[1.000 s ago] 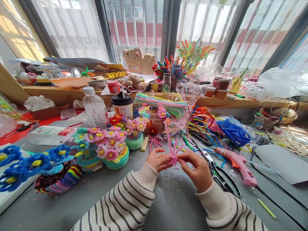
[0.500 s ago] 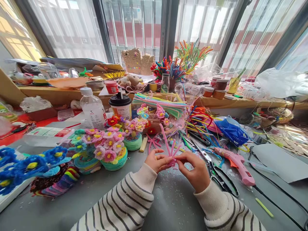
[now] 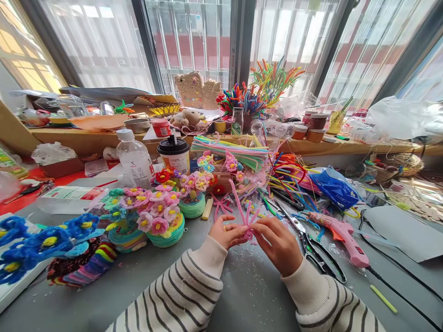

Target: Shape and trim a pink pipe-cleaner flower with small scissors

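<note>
Several pink pipe cleaners (image 3: pixel 238 199) are gathered at their lower ends into a small bunch, with their stems fanning upward. My left hand (image 3: pixel 226 231) pinches the bunch from the left between thumb and fingers. From the right, my right hand (image 3: pixel 277 242) closes its thumb and fingertips on the same bunch; its exact grip point is partly hidden. Behind my hands, more pink pipe cleaners (image 3: pixel 221 203) lie crossed on the table. Large scissors (image 3: pixel 306 240) lie just right of my right hand.
A pink glue gun (image 3: pixel 341 235) with a black cord lies at the right. Pots of pink pipe-cleaner flowers (image 3: pixel 159 212) and blue flowers (image 3: pixel 50 240) stand at the left. Farther back are a plastic bottle (image 3: pixel 134 159), a lidded cup (image 3: pixel 173 154) and a pipe-cleaner bundle (image 3: pixel 230 147).
My right hand's fingers have shifted slightly on the pink bunch, straightening a little. My left hand keeps its hold. The whole view has moved very slightly.
</note>
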A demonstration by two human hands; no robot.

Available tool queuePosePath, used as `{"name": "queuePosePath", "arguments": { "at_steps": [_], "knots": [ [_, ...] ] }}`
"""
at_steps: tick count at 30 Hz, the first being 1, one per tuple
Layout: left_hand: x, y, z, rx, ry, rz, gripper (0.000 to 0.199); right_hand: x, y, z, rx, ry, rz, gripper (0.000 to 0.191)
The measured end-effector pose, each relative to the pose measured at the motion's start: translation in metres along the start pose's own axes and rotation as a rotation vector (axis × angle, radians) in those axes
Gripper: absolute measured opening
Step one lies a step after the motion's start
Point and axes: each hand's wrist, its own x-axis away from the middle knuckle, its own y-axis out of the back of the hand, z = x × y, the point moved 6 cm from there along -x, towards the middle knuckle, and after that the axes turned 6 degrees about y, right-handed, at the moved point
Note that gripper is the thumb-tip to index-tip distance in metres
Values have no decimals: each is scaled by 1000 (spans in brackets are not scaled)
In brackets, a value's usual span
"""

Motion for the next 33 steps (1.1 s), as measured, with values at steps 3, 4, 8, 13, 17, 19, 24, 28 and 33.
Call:
{"name": "queuePosePath", "arguments": {
  "at_steps": [3, 4, 8, 13, 17, 19, 24, 28, 33],
  "knots": [
    [-1, 1, 0, -10, -49, -1, 56, -1, 2, 4, 89, 50, -3, 16],
    [-1, 1, -1, -18, -72, -5, 56, -1, 2, 5, 118, 62, -5, 16],
    [0, 1, -7, -88, -256, -23, 49, -2, 1, 8, 239, 93, -2, 13],
    [16, -3, -21, -382, -631, -157, 34, -4, -5, 9, 304, 54, 10, 11],
    [32, -12, -25, -735, -914, -288, 22, -3, -8, -1, 99, -176, -16, 12],
    [38, -18, -25, -903, -1045, -322, 19, -1, -11, -7, -82, -305, -30, 12],
    [50, -31, -24, -1191, -1362, -300, 14, 5, -22, -22, -568, -604, -37, 16],
    [51, -33, -26, -1212, -1393, -238, 9, 18, -42, -29, -1027, -902, -2, 19],
    [43, -27, -27, -975, -1066, -70, 5, 25, -51, -25, -1324, -996, 40, 25]
  ]
}}
